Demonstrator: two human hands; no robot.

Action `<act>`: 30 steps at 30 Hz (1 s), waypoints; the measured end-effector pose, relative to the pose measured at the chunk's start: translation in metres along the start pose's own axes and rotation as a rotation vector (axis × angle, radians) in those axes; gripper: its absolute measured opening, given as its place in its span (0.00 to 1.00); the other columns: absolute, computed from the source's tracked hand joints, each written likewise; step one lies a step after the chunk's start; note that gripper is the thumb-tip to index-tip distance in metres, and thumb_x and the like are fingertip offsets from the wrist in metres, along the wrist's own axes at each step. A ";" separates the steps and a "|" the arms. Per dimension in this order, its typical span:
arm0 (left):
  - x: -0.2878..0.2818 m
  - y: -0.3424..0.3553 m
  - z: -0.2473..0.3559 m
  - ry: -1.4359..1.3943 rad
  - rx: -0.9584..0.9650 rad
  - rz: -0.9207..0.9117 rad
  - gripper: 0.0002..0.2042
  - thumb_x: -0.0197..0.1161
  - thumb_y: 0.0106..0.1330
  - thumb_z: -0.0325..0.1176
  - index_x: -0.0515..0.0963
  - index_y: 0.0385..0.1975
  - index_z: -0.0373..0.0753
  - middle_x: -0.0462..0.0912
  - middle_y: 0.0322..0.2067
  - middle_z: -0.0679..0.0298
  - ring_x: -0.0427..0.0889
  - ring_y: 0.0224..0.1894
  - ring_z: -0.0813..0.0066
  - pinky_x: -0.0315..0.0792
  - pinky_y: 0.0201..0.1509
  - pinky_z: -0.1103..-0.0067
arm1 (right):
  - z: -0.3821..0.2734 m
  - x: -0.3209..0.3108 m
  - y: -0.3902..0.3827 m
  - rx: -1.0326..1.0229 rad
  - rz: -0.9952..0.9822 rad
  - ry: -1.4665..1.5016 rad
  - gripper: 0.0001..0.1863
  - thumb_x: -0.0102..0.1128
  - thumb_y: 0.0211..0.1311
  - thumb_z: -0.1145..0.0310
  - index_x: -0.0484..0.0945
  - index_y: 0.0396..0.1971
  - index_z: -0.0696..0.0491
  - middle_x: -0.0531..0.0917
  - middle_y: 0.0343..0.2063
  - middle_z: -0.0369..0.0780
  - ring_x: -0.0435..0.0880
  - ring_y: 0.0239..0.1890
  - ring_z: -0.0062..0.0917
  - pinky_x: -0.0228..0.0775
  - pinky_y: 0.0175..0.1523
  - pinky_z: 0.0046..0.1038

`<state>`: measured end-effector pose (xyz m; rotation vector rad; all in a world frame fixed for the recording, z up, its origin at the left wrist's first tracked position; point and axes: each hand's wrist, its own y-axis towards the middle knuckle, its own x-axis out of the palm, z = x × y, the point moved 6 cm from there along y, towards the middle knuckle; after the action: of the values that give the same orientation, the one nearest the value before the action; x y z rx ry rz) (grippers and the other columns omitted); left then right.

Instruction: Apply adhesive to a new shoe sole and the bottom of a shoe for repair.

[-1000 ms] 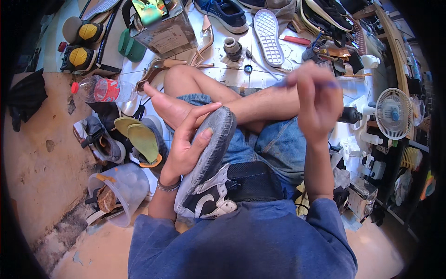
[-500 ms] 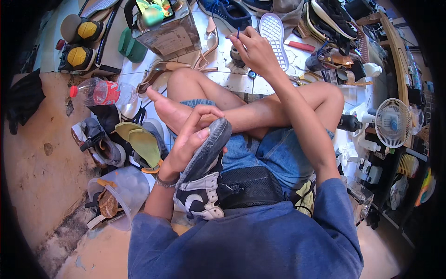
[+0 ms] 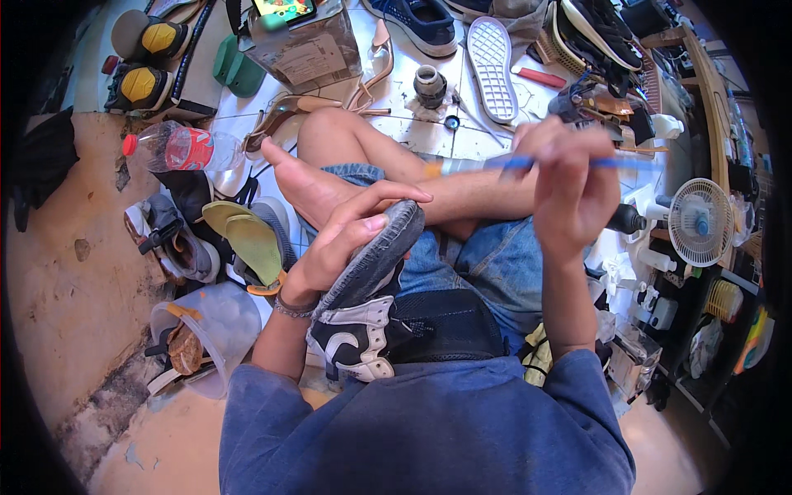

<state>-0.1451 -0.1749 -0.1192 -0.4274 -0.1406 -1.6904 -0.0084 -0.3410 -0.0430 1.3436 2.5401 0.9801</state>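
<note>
I sit cross-legged on the floor. My left hand [image 3: 351, 235] grips a black and white sneaker [image 3: 363, 309] turned sole up in my lap, fingers spread over the grey sole's toe end. My right hand [image 3: 569, 186] is raised above my right knee, closed around a thin blue brush [image 3: 536, 163] held level; the brush is blurred and points left toward the shoe. The two hands are apart, roughly a hand's width.
A small open tin [image 3: 429, 85] and a loose white sole [image 3: 492, 58] lie on the tiles ahead. A plastic bottle [image 3: 177, 148], shoes and green sandals [image 3: 247, 239] crowd the left. A small white fan [image 3: 700, 223] and bottles stand at right. A clear box [image 3: 301, 45] sits far ahead.
My right hand has come back from the tin on the floor and now holds the brush up near my knee. The left hand keeps the sneaker in about the same place.
</note>
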 end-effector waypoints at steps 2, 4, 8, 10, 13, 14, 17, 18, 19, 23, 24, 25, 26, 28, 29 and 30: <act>0.004 -0.001 0.003 -0.010 0.001 0.004 0.26 0.46 0.68 0.43 0.70 0.60 0.32 0.79 0.45 0.56 0.78 0.43 0.75 0.71 0.48 0.79 | -0.017 0.017 -0.014 -0.027 -0.031 0.051 0.12 0.54 0.74 0.65 0.73 0.34 0.60 0.82 0.28 0.43 0.83 0.32 0.26 0.74 0.36 0.25; 0.005 -0.001 0.004 0.041 0.020 -0.002 0.26 0.46 0.68 0.44 0.70 0.60 0.31 0.78 0.49 0.55 0.77 0.46 0.74 0.69 0.52 0.78 | -0.022 0.029 -0.027 -0.014 -0.122 0.027 0.13 0.55 0.73 0.64 0.75 0.34 0.59 0.82 0.27 0.41 0.82 0.30 0.27 0.73 0.37 0.28; 0.010 -0.003 0.010 0.092 0.014 -0.004 0.27 0.45 0.69 0.45 0.70 0.59 0.30 0.76 0.56 0.54 0.74 0.54 0.71 0.65 0.61 0.76 | -0.025 0.040 -0.043 0.069 -0.159 -0.088 0.15 0.48 0.76 0.57 0.70 0.34 0.54 0.81 0.21 0.40 0.76 0.27 0.24 0.69 0.39 0.35; 0.012 -0.005 0.011 0.088 0.017 -0.002 0.27 0.46 0.68 0.45 0.70 0.59 0.30 0.76 0.55 0.54 0.75 0.54 0.71 0.65 0.60 0.76 | -0.024 0.037 -0.040 -0.015 -0.245 -0.232 0.14 0.46 0.77 0.58 0.70 0.34 0.53 0.83 0.24 0.41 0.75 0.29 0.25 0.68 0.40 0.35; 0.012 -0.006 0.010 0.072 0.030 0.021 0.27 0.46 0.68 0.44 0.70 0.59 0.30 0.76 0.54 0.54 0.75 0.53 0.72 0.65 0.60 0.76 | -0.029 0.024 -0.035 -0.080 -0.148 -0.203 0.11 0.57 0.72 0.64 0.77 0.34 0.57 0.83 0.25 0.39 0.82 0.28 0.28 0.71 0.39 0.30; 0.013 -0.005 0.012 0.102 0.035 0.010 0.27 0.46 0.68 0.44 0.70 0.60 0.29 0.76 0.53 0.54 0.75 0.53 0.72 0.65 0.60 0.76 | -0.032 0.022 -0.034 -0.076 -0.111 -0.172 0.10 0.57 0.72 0.65 0.77 0.34 0.57 0.83 0.25 0.39 0.82 0.28 0.28 0.71 0.40 0.31; 0.012 -0.009 0.013 0.104 0.014 -0.010 0.26 0.46 0.68 0.43 0.69 0.60 0.29 0.77 0.52 0.55 0.74 0.52 0.73 0.65 0.60 0.77 | -0.033 0.035 -0.041 -0.060 -0.198 -0.212 0.13 0.51 0.75 0.62 0.75 0.33 0.55 0.84 0.25 0.40 0.77 0.30 0.28 0.69 0.42 0.34; 0.012 -0.011 0.012 0.076 -0.010 -0.018 0.26 0.46 0.69 0.42 0.69 0.60 0.29 0.77 0.51 0.55 0.74 0.52 0.73 0.65 0.60 0.77 | -0.032 0.041 -0.042 -0.028 -0.280 -0.292 0.16 0.45 0.77 0.58 0.72 0.33 0.54 0.85 0.25 0.41 0.73 0.31 0.27 0.68 0.43 0.36; 0.013 -0.011 0.010 0.078 -0.008 -0.018 0.26 0.46 0.69 0.42 0.69 0.60 0.29 0.77 0.51 0.55 0.74 0.52 0.73 0.65 0.60 0.77 | -0.033 0.040 -0.041 -0.030 -0.280 -0.292 0.16 0.45 0.77 0.58 0.72 0.33 0.54 0.85 0.25 0.41 0.73 0.31 0.27 0.68 0.43 0.36; 0.015 -0.011 0.015 0.091 0.046 0.017 0.25 0.46 0.69 0.40 0.69 0.60 0.29 0.76 0.52 0.55 0.74 0.52 0.74 0.64 0.60 0.77 | -0.043 0.041 -0.038 -0.043 -0.321 -0.284 0.16 0.46 0.77 0.59 0.74 0.34 0.55 0.85 0.26 0.41 0.74 0.31 0.29 0.67 0.43 0.36; 0.015 -0.011 0.018 0.127 0.057 0.012 0.25 0.46 0.69 0.40 0.69 0.61 0.29 0.75 0.53 0.55 0.73 0.52 0.74 0.64 0.60 0.77 | -0.041 0.043 -0.039 -0.043 -0.320 -0.287 0.16 0.46 0.77 0.59 0.74 0.34 0.55 0.85 0.26 0.41 0.74 0.31 0.29 0.67 0.43 0.36; 0.017 -0.012 0.017 0.127 0.058 0.009 0.25 0.46 0.69 0.40 0.69 0.61 0.29 0.75 0.53 0.55 0.73 0.52 0.74 0.64 0.60 0.77 | -0.034 0.040 -0.040 0.001 -0.240 -0.278 0.16 0.47 0.77 0.59 0.74 0.33 0.55 0.85 0.26 0.40 0.74 0.31 0.28 0.67 0.44 0.36; 0.017 -0.014 0.016 0.122 0.051 0.024 0.25 0.46 0.69 0.40 0.69 0.61 0.29 0.75 0.54 0.55 0.73 0.54 0.73 0.63 0.62 0.76 | -0.029 0.036 -0.039 0.044 -0.160 -0.269 0.17 0.47 0.77 0.58 0.75 0.31 0.55 0.85 0.25 0.40 0.74 0.31 0.28 0.67 0.44 0.36; 0.016 -0.014 0.017 0.117 0.044 0.040 0.25 0.46 0.70 0.39 0.69 0.61 0.29 0.74 0.56 0.54 0.73 0.56 0.71 0.63 0.64 0.75 | -0.035 0.029 -0.032 0.015 -0.120 -0.299 0.17 0.49 0.76 0.59 0.75 0.30 0.55 0.85 0.26 0.40 0.74 0.31 0.28 0.67 0.44 0.35; 0.017 -0.013 0.019 0.143 0.059 0.029 0.24 0.46 0.70 0.39 0.69 0.60 0.29 0.74 0.57 0.54 0.72 0.58 0.69 0.62 0.65 0.74 | -0.040 0.036 -0.032 -0.016 -0.233 -0.277 0.17 0.49 0.76 0.59 0.75 0.31 0.55 0.84 0.26 0.41 0.74 0.31 0.28 0.67 0.44 0.35; 0.017 -0.013 0.021 0.169 0.075 0.018 0.24 0.46 0.70 0.39 0.69 0.60 0.29 0.74 0.58 0.53 0.72 0.61 0.67 0.60 0.67 0.73 | -0.043 0.043 -0.034 -0.047 -0.345 -0.254 0.16 0.49 0.76 0.59 0.75 0.32 0.56 0.84 0.26 0.41 0.74 0.31 0.27 0.66 0.44 0.35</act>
<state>-0.1558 -0.1815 -0.0922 -0.2277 -0.0752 -1.6900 -0.0744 -0.3425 -0.0204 0.9066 2.4245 0.7446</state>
